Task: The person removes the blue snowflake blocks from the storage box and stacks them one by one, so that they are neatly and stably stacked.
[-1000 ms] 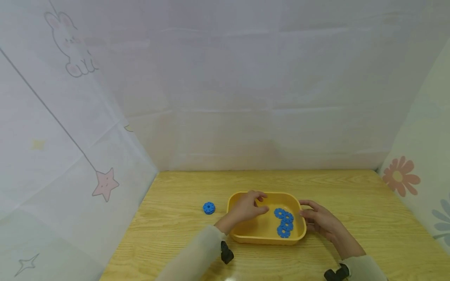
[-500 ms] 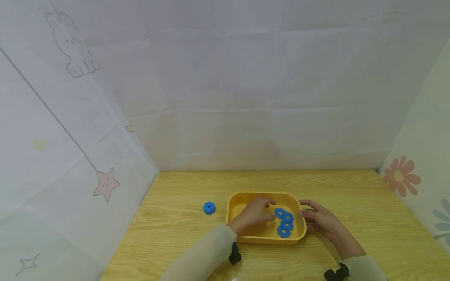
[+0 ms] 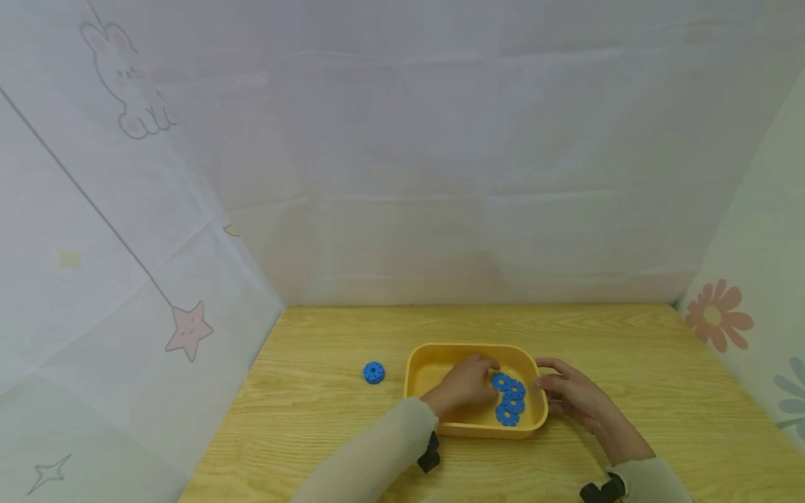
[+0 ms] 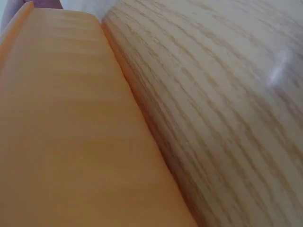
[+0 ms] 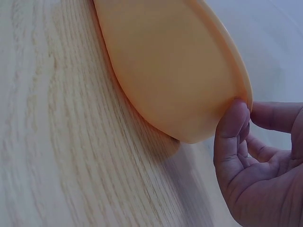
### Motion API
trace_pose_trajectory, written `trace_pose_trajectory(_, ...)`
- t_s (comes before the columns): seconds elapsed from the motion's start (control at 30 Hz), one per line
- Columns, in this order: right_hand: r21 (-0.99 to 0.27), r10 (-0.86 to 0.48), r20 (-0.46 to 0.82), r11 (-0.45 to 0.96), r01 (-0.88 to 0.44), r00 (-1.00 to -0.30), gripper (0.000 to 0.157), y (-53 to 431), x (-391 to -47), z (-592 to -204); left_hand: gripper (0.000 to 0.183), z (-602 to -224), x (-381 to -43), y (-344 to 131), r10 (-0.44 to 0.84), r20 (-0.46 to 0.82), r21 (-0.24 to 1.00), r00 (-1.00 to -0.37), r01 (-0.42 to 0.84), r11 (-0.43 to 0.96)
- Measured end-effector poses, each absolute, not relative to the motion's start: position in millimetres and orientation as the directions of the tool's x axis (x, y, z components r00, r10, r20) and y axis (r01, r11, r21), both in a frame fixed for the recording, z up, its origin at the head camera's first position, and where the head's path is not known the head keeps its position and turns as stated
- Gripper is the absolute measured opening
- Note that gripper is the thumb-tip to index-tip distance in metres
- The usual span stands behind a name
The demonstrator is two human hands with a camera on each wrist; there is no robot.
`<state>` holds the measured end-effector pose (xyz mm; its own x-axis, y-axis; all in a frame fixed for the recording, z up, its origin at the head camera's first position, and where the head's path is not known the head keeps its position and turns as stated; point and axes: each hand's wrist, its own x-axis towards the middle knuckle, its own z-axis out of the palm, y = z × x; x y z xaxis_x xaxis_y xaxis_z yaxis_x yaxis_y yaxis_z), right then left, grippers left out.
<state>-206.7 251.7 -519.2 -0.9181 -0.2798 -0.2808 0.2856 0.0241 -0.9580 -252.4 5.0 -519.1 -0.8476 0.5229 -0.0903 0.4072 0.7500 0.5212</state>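
A yellow plastic tray (image 3: 484,430) sits on the wooden table. Several blue snowflake discs (image 3: 512,403) lie overlapping in its right half. My left hand (image 3: 467,383) reaches over the front rim into the tray, thumb and fingers spread loosely at the left edge of the discs. At the tray's right end, my right hand (image 3: 580,397) grips the rim; in the right wrist view its thumb (image 5: 234,120) lies against the yellow wall. The left wrist view shows just the tray's outer side (image 4: 80,123) and the table; the left hand is out of sight there.
To the left of the tray, a small stack of blue discs (image 3: 374,372) stands on the wooden table (image 3: 302,419). Pale cloth walls (image 3: 402,209) with cartoon prints rise behind the table and at both sides.
My left hand has moved right and lower inside the tray, up to the blue discs. The right hand, the tray and the discs have stayed in place.
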Motion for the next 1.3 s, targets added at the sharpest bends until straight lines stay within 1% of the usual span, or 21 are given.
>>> trace_pose_trajectory(0.37, -0.961, -0.280, -0.275, 0.041, 0.275, -0.920, 0.060, 254.9, -207.2, -521.0, 0.047, -523.6, -251.3, 17.6, 0.522, -0.090, 0.351, -0.848, 0.463, 0.814)
trace_pose_trajectory(0.53, -0.964, -0.301, -0.262, 0.036, 0.263, -0.917, 0.059, 255.1, -206.6, -520.0, 0.041, -521.3, -249.4, 20.9, 0.520, -0.094, 0.333, -0.849, 0.466, 0.820)
trace_pose_trajectory(0.8, -0.964, -0.341, -0.252, 0.003, 0.267, -0.905, 0.060, 253.3, -206.4, -517.9, 0.040, -513.6, -245.1, 22.8, 0.494, -0.096, 0.297, -0.864, 0.449, 0.843)
trace_pose_trajectory(1.03, -0.965, -0.326, -0.254, 0.019, 0.262, -0.910, 0.062, 253.9, -207.5, -519.6, 0.037, -513.2, -244.5, 23.4, 0.480, -0.099, 0.299, -0.872, 0.434, 0.850)
trace_pose_trajectory(1.3, -0.960, -0.301, -0.274, 0.036, 0.277, -0.913, 0.064, 254.6, -208.5, -520.4, 0.031, -509.7, -243.8, 28.4, 0.444, -0.149, 0.282, -0.883, 0.393, 0.875)
